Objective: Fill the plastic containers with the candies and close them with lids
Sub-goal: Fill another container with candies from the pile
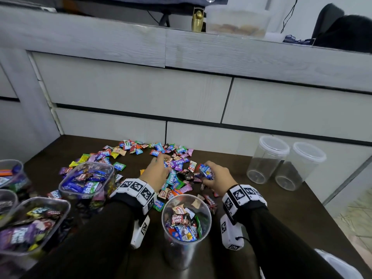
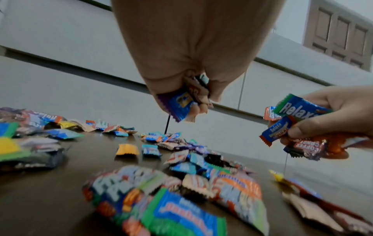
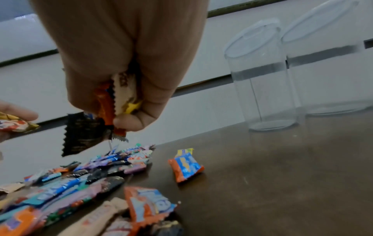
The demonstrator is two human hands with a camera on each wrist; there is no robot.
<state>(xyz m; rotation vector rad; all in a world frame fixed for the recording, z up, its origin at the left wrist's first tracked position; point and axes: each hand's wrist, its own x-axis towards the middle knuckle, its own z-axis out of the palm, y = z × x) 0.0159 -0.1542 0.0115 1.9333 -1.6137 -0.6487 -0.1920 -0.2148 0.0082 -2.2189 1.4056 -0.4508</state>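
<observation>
Wrapped candies lie heaped on the dark table. My left hand grips a small bunch of candies just above the heap. Beside it, my right hand clutches another bunch of candies, also seen from the left wrist. A tall clear round container, open and holding candies, stands in front of me between my forearms. Two empty clear round containers with lids on stand at the right back.
Open rectangular tubs full of candies sit at the left, with further tubs at the left edge. White drawer fronts rise behind the table. A white object shows at the bottom right corner.
</observation>
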